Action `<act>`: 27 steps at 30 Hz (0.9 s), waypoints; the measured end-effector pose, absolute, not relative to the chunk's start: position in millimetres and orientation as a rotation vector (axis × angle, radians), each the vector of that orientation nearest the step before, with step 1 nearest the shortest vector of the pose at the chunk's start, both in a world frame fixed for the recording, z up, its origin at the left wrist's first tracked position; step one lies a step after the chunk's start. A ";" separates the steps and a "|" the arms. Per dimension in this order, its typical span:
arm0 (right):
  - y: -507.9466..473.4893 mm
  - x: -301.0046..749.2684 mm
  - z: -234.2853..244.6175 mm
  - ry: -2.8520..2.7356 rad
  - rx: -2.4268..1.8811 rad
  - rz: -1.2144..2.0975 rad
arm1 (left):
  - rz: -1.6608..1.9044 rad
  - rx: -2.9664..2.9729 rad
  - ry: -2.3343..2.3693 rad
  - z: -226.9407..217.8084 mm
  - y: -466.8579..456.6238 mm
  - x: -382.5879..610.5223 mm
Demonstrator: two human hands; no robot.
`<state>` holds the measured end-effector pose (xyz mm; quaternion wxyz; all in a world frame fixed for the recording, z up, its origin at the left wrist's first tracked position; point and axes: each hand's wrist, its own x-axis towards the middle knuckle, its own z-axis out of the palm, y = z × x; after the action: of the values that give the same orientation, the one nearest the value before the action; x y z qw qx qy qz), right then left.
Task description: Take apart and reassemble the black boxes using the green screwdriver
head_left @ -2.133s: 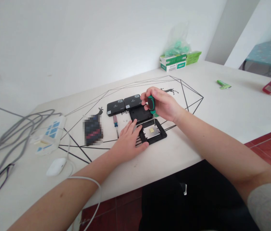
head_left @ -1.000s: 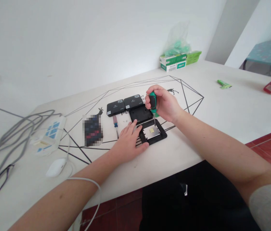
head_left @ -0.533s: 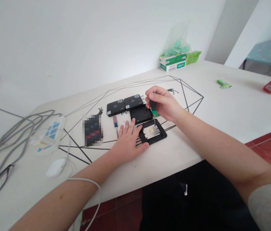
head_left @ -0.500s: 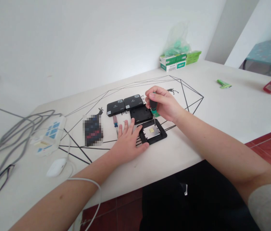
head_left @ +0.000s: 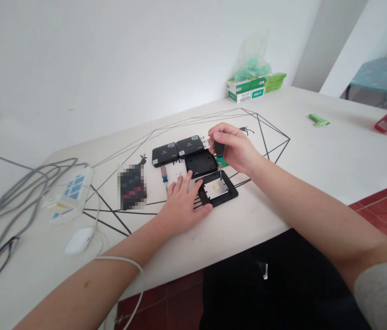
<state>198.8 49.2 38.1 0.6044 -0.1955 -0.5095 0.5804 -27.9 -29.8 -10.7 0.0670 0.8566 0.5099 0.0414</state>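
My right hand (head_left: 232, 144) is closed around the dark handle of a screwdriver (head_left: 219, 150), held upright. Its tip meets the upper right part of a silver metal plate (head_left: 218, 188) inside an opened black box half (head_left: 231, 196). A small yellowish square sits on the plate. My left hand (head_left: 182, 201) lies with fingers spread, thumb and index finger against the left edge of that half. Just behind lies an empty black casing (head_left: 200, 163), with a green circuit board (head_left: 223, 162) partly hidden by my right hand. Another screwdriver (head_left: 165, 176) with a reddish handle rests beyond my left fingertips.
Two closed black boxes (head_left: 189, 145) lie behind the casing. To the left are a blurred dark item (head_left: 132, 187), a power strip (head_left: 76, 190), grey cables (head_left: 24, 183) and a white earphone case (head_left: 79, 239). A white cable (head_left: 124, 258) crosses my left forearm. Green boxes (head_left: 246, 85) stand by the wall.
Almost nothing differs. The fingers of my left hand are drawn in slightly; the screwdriver in my right hand stays at the same spot on the plate.
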 end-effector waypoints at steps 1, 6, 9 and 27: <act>48.7 198.7 38.2 -1.181 -0.454 1.346 | 0.127 2.579 1.531 -12.1 -29.2 -28.6; 48.5 198.8 37.9 -1.184 -0.460 1.351 | 0.167 2.584 1.477 -16.0 -27.1 -32.0; 49.4 199.3 37.8 -1.175 -0.436 1.356 | 0.156 2.588 1.464 -15.9 -26.6 -33.0; 44.0 192.0 39.6 -1.159 -0.459 1.351 | 0.160 2.611 1.432 -16.9 -26.2 -33.8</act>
<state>192.0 44.0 39.6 0.6066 -0.1985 -0.5013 0.5842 -33.8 -26.2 -16.9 0.0796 0.8728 0.4785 0.0533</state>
